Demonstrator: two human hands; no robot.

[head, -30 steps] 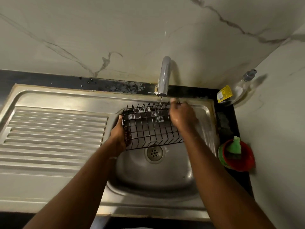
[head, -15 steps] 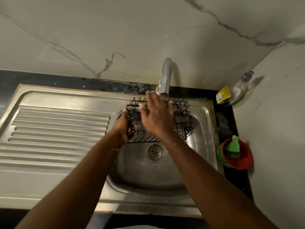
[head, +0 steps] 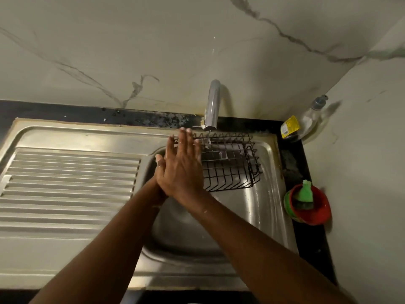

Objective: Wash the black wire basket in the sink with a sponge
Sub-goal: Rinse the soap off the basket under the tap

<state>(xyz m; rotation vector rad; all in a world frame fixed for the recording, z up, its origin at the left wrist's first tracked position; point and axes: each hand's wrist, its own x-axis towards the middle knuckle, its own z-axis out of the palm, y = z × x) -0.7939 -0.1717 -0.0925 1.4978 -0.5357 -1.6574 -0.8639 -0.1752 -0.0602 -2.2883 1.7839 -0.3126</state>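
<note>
black wire basket (head: 228,167) in sink (head: 269,194), long axis 9-to-3. i see right hand (head: 182,167) flat, fingers straight, over its 9 o'clock end. left hand (head: 158,163) mostly hidden, grip unreadable. sponge (head: 304,191) at 3 o'clock, right hand nearer.

Black wire basket (head: 230,170) below tap (head: 212,104), thin stream (head: 209,138) hitting far rim. Right hand (head: 182,167) flat, left of tap, over basket, mostly covering left hand (head: 158,161).

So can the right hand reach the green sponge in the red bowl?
Probably yes: the right hand is open over the basket, holding nothing, and the green sponge stands exposed in the red bowl beside the sink, with nothing between.
</note>
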